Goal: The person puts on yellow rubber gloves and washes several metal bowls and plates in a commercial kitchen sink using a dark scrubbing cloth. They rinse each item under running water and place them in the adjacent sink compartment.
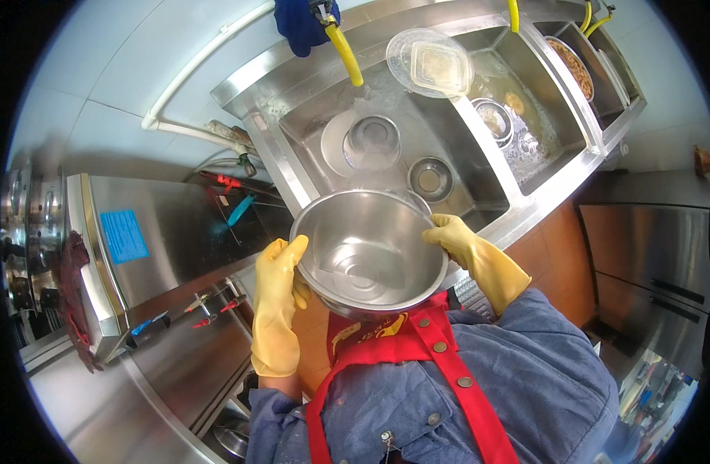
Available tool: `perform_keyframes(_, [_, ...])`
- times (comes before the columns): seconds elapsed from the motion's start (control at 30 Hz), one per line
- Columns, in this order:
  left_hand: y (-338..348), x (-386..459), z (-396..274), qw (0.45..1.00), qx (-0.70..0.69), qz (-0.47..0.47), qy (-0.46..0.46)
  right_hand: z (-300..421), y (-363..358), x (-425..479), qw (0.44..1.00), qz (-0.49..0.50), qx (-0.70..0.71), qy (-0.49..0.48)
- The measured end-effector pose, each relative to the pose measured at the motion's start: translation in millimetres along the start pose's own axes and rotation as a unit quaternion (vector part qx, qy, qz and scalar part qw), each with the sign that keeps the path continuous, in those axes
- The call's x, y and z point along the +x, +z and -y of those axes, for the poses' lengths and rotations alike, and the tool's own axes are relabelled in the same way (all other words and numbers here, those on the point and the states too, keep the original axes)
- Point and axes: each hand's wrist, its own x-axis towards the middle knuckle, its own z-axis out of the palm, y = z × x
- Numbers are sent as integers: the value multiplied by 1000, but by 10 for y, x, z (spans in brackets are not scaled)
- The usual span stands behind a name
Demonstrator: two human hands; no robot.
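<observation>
A large stainless steel bowl (366,255) is tilted in front of my red apron, and I look down into its inside, which holds a little clear liquid or just shine; I cannot tell which. My left hand (278,278), in a yellow rubber glove, grips its left side with the thumb at the rim. On the opposite side my right hand (459,240), gloved alike, holds the rim with the thumb on top. Beyond the bowl, the steel sink basin (308,110) contains a round metal pot (375,141), a white dish (334,142) and a small metal bowl (430,180).
A yellow hose (344,52) hangs over the basin. Clear plastic lids (398,55) rest on the divider. The neighbouring basin holds cloudy water (540,124) and a metal bowl (494,122). Left stands a steel counter unit (163,203) with red-handled valves (201,322).
</observation>
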Motion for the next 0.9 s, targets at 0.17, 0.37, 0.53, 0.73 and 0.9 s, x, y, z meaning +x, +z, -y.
perform_keyframes(0.17, [109,-64,-291,999,27,-7,14,-337,-100,350,997,37,62,7])
perform_keyframes(0.37, [95,-3,-465,998,5,52,40,-280,-19,272,974,114,193,26])
perform_keyframes(0.53, [184,53,-662,990,-29,123,57,-400,-21,324,962,171,198,72])
perform_keyframes(0.73, [324,84,-803,984,5,156,79,-546,58,328,923,258,262,113])
perform_keyframes(0.9, [256,2,-742,989,16,115,91,-710,62,349,928,220,291,74])
